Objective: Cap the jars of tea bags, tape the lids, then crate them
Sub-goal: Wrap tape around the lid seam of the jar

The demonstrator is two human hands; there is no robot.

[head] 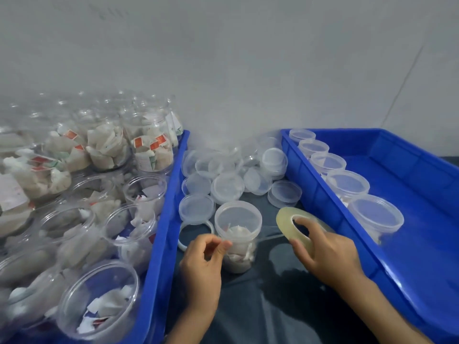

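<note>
A capped clear jar of tea bags (238,240) stands on the dark table between two blue crates. My left hand (202,265) pinches the free end of clear tape against the jar's left side, just under the lid. My right hand (327,254) grips a roll of clear tape (294,228) to the jar's right, one finger through its core. A thin strip of tape stretches from the roll to the jar. A loose pile of clear lids (228,187) lies behind the jar.
The left blue crate (159,264) holds several uncapped jars of tea bags (99,296). The right blue crate (422,219) holds a row of capped jars (375,217) along its left wall. A grey wall stands behind.
</note>
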